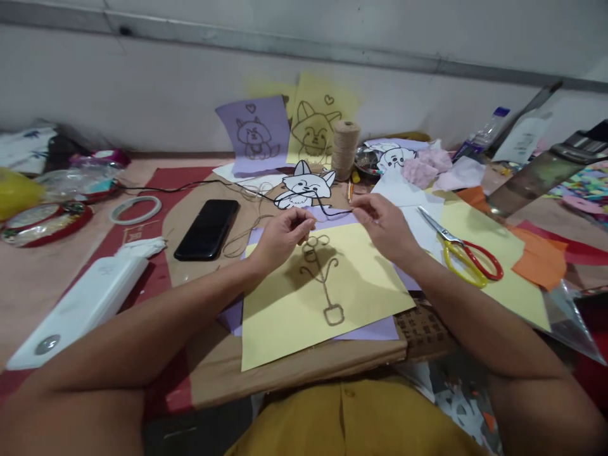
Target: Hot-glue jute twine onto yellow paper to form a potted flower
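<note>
A yellow sheet of paper (pixel 285 316) lies before me with a flower-in-pot shape of brown twine (pixel 325 288) on it. Over the sheet's far left part is my left hand (pixel 287 235), thumb and fingers pinched together. My right hand (pixel 382 225) is pinched too, beyond the sheet's far right part. A thin strand of twine (pixel 327 220) seems to stretch between both fingertips. Loose twine (pixel 235 246) lies left of the left hand. Behind the hands stands a cut-out paper fox (pixel 306 183), with a black cord (pixel 175 188) passing across it.
Scissors (pixel 458 244) lie on yellow paper at right. A black phone (pixel 208 229), tape roll (pixel 135 209) and white case (pixel 80 310) are at left. The twine spool (pixel 345 149) stands before pictures at the wall. A bottle (pixel 541 177) leans at far right.
</note>
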Tool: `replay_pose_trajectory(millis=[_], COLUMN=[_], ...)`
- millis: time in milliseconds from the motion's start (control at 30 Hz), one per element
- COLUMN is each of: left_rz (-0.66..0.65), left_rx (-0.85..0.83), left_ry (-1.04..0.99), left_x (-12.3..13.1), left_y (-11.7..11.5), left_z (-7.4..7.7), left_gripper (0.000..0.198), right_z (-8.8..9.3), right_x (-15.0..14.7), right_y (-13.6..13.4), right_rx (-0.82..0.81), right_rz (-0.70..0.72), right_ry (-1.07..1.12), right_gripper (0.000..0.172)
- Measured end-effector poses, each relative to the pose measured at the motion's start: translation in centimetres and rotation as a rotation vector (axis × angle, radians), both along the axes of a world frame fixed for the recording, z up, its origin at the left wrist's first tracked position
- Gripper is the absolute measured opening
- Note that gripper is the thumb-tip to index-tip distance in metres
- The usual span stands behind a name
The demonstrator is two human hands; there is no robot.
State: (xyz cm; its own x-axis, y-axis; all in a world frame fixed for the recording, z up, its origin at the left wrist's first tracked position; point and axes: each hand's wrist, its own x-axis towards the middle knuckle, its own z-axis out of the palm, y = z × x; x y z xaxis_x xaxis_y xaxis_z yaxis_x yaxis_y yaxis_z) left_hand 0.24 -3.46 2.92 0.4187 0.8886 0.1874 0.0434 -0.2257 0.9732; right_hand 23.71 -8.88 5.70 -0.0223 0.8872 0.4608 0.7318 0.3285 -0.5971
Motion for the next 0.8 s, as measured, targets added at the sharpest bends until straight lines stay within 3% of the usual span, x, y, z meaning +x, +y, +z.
replay_pose_trajectory(millis=[100,133,200,300,433,567,667,800], left_rz=[0.024,0.035,0.043,0.031,0.047,0.142,0.140,0.084], left_rx=[-0.023,-0.029,-0.047,-0.057,0.033,0.111,0.129,0.113], left_ry=[0.042,0.056,0.058,0.041,0.122,0.119,0.000,-0.146], left_x=[0.0,0.0,0.1,0.2,0.8,2.7,4.3,5.3], left_y=[0.3,0.5,1.0,2.1,3.6,4.6,4.8,4.8], left_z=[0.0,-0.1,-0.4,-0.7,0.3,2.7,3.6,2.4], left_gripper=[0.024,0.025,0.026,0.026,0.021,0.014,0.012,0.014], right_z=[-0.3,-0.6,-1.4,-2.8,-3.7,-3.4,-2.9,-2.5], right_x=[3.1,4.2,6.0,7.4,8.2,8.3,7.5,5.5], right_y=[1.3,1.7,2.3,3.0,3.7,3.9,3.7,2.9], right_rx=[-0.086,-0.177,-0.408,-0.541,-0.509,-0.314,-0.219,-0.216], right_rz=[-0.342,-0.462,-0.555,-0.552,-0.569,-0.569,-0.447,-0.233], right_ry=[-0.156,-0.222,-0.258,-0.177,-0.009,0.231,0.441,0.650], right_gripper=[0.030,0.036,0.045,0.040,0.023,0.040,0.045,0.042])
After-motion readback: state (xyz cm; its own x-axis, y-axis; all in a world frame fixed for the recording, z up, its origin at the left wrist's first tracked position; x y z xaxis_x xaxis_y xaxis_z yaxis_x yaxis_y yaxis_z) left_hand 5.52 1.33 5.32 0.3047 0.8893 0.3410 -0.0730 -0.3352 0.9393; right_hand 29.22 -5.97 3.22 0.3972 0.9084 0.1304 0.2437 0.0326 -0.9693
